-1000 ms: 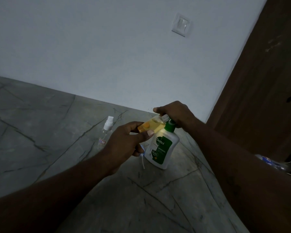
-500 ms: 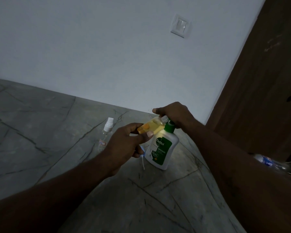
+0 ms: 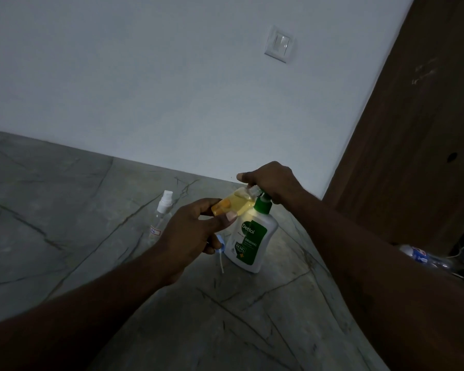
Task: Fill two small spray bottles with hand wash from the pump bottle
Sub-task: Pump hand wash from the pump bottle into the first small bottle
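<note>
Soap of a yellow tint fills much of the small spray bottle (image 3: 236,206), which the left hand (image 3: 196,231) pinches between thumb and curled fingers, holding it above the bench (image 3: 65,210). This bottle is uncapped and tilted, its base towards the person and its open neck raised up and to the right, right at the top of the Dettol pump bottle (image 3: 252,242). The lower fingers of the same hand also hold a pale blue spray cap (image 3: 220,243), whose thin white dip tube hangs down just left of the pump bottle.

The Dettol pump bottle stands upright on the grey veined stone of the bench, white with a green label and a green collar. The right hand (image 3: 273,183) sits on top of it, fingers curled down over the pump head, so the head and nozzle are mostly hidden; whether soap is flowing cannot be told.

The second spray bottle (image 3: 161,215), clear with a white cap on and a small label low on its side, stands upright on the bench to the left, near the left hand but apart from it.

Behind the bench rises a pale wall (image 3: 145,76) with a light switch (image 3: 279,46). A wooden door (image 3: 413,129) fills the right side, and a plastic bottle (image 3: 423,257) lies beyond the right forearm.
</note>
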Demonstrator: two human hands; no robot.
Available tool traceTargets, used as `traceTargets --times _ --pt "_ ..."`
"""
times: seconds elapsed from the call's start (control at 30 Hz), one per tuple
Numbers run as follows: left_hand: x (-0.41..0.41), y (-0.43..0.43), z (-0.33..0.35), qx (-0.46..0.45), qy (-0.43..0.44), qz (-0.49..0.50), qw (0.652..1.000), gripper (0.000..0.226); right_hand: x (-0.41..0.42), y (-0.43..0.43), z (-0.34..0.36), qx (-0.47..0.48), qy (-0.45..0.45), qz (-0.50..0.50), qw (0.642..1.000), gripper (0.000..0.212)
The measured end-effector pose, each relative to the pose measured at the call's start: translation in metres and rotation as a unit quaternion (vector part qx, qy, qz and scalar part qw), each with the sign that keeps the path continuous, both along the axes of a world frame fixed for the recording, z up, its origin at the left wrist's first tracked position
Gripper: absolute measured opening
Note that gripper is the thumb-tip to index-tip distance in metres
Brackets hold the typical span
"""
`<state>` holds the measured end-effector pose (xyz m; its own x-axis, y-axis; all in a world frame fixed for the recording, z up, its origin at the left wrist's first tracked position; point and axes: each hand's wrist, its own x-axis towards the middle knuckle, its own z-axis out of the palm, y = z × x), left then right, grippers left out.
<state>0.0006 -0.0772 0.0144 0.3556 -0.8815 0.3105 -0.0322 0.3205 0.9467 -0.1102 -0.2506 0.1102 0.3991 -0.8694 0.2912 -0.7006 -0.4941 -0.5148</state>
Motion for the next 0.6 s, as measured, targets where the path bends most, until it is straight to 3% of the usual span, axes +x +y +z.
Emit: traceTargets --times 0.2,0.37,0.6 --pt "-0.001 0.002 0.002 -0.009 0.001 0.0 1.0 0.021 0.0 0.0 0.012 -0.045 0.043 -0.003 0.998 0.049" --pt "-0.001 0.002 0.001 -0.004 0.001 -0.002 1.0 0.024 -0.001 -0.004 0.001 -0.017 0.001 0.005 1.0 0.048" --pt "-0.002 0.002 0.003 -0.006 0.004 -0.003 1.0 0.023 0.002 -0.007 0.013 -0.053 0.065 0.0 0.996 0.049"
